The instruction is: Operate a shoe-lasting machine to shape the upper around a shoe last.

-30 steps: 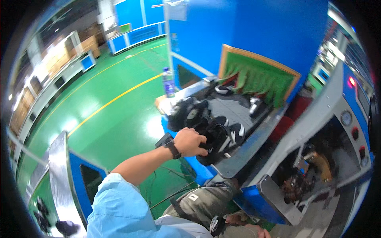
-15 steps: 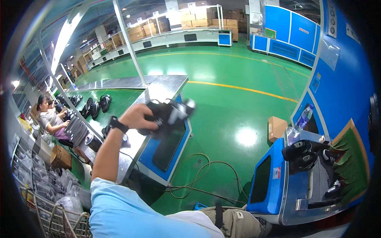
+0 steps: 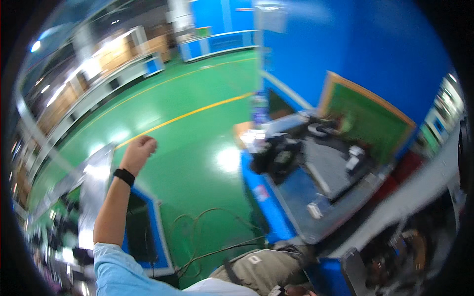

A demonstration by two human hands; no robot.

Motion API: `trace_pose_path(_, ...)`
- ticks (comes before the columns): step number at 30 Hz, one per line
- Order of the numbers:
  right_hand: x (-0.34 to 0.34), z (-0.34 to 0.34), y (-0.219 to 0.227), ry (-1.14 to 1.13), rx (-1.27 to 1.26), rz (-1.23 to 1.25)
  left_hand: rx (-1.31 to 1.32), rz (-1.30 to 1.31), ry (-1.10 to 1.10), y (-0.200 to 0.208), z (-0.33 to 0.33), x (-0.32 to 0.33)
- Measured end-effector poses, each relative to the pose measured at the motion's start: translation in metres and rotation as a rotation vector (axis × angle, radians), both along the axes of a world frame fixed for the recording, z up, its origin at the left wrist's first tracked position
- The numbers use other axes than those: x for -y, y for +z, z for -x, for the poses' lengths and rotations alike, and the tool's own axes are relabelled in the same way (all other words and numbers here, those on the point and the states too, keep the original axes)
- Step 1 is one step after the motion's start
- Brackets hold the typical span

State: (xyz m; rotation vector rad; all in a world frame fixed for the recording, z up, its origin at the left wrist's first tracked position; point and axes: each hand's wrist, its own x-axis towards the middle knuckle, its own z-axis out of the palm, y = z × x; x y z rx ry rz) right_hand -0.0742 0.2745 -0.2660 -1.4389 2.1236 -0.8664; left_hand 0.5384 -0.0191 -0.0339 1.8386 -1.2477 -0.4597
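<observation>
My left hand (image 3: 138, 152) is raised over the green floor, close to the end of the metal-topped bench (image 3: 96, 185). Its fingers are curled in and no object shows in them; a black band circles the wrist. At the bottom edge, a small part of my right hand (image 3: 300, 291) appears beside a small black-and-white thing (image 3: 277, 291); its grip is cut off by the frame. Black sandals (image 3: 279, 155) lie on the blue machine's worktop (image 3: 296, 192), with other dark footwear (image 3: 354, 157) farther right, all blurred.
A wood-framed green panel (image 3: 370, 118) leans behind the worktop, against a tall blue cabinet (image 3: 316, 49). A plastic bottle (image 3: 259, 106) stands at the worktop's far corner. Hoses (image 3: 195, 232) trail over the floor between bench and machine. Blurred dark items (image 3: 57, 222) fill the left side.
My view has swung right toward the machine. The black sandal that was in my left hand is no longer there, and the fingers have curled in. Part of my right hand now shows at the bottom.
</observation>
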Motion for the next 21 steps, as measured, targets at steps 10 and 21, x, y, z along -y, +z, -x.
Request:
trace_pose_path(10,-0.047,0.006,-0.014,-0.272,0.164,-0.191,0.102,-0.189,-0.832,-0.138,0.566,0.305)
trace_pose_path(21,-0.08,0.015,-0.077,-0.139,0.347,-0.574,0.14,0.056,-0.748,-0.18,0.59,0.301)
